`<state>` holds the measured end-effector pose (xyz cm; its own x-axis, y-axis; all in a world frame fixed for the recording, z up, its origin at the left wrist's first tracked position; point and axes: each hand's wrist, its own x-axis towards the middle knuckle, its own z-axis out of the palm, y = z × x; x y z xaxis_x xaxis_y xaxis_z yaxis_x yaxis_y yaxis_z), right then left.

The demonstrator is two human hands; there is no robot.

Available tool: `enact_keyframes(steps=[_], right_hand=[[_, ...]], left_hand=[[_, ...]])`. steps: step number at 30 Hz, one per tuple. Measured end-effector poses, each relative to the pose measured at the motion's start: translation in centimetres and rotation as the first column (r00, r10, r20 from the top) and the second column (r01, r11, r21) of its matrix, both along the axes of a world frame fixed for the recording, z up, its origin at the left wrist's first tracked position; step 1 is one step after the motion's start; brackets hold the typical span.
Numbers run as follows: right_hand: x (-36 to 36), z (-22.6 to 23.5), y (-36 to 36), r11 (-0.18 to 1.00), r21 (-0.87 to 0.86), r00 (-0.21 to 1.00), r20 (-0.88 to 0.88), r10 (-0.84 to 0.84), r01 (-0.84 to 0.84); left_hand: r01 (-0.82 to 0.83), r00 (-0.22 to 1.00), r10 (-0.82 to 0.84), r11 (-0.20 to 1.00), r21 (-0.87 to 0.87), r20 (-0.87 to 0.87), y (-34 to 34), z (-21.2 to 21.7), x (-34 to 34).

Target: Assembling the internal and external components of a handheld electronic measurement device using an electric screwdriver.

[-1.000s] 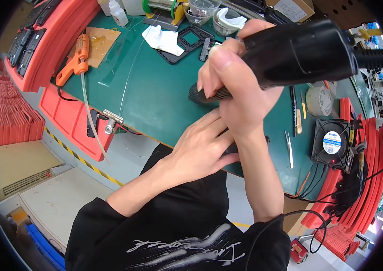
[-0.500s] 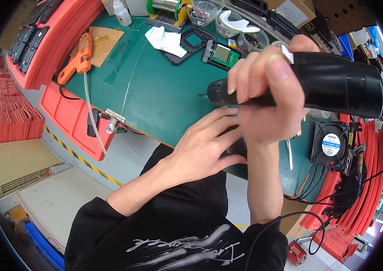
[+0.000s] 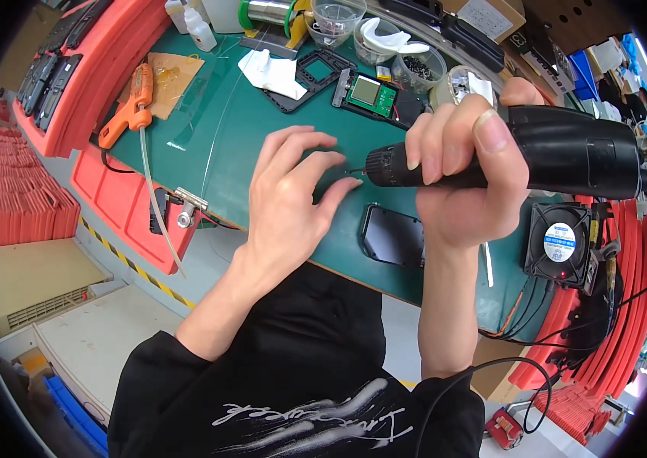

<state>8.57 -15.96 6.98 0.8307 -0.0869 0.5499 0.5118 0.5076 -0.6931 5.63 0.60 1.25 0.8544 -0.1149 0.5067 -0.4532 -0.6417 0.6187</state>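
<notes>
Green and cluttered, the surface (image 3: 339,237) carries an orange glue gun (image 3: 139,105) at far left and a small circuit board (image 3: 373,95) beyond the hands. The right hand (image 3: 472,172) keeps its grip wrapped around a black power screwdriver (image 3: 575,153), bit pointing left. The left hand's (image 3: 287,195) grip is half open, thumb and forefinger parted beside the bit; whether they touch it, I cannot tell. Between the wrists, a black rectangular housing (image 3: 394,235) lies flat, its right end hidden.
</notes>
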Motion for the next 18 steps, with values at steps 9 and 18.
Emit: enact_keyframes(steps=[9, 18], right_hand=[[-0.2, 0.2, -0.1, 1.000, 0.003, 1.000, 0.026, 0.017, -0.017], [-1.1, 0.8, -0.3, 0.993, 0.033, 0.992, 0.068, 0.107, -0.110]], left_hand=[[0.019, 1.000, -0.018, 0.999, 0.041, -0.022, 0.3, -0.5, -0.1], [0.077, 0.997, -0.076, 0.996, -0.046, 0.015, 0.4, 0.1, -0.5]])
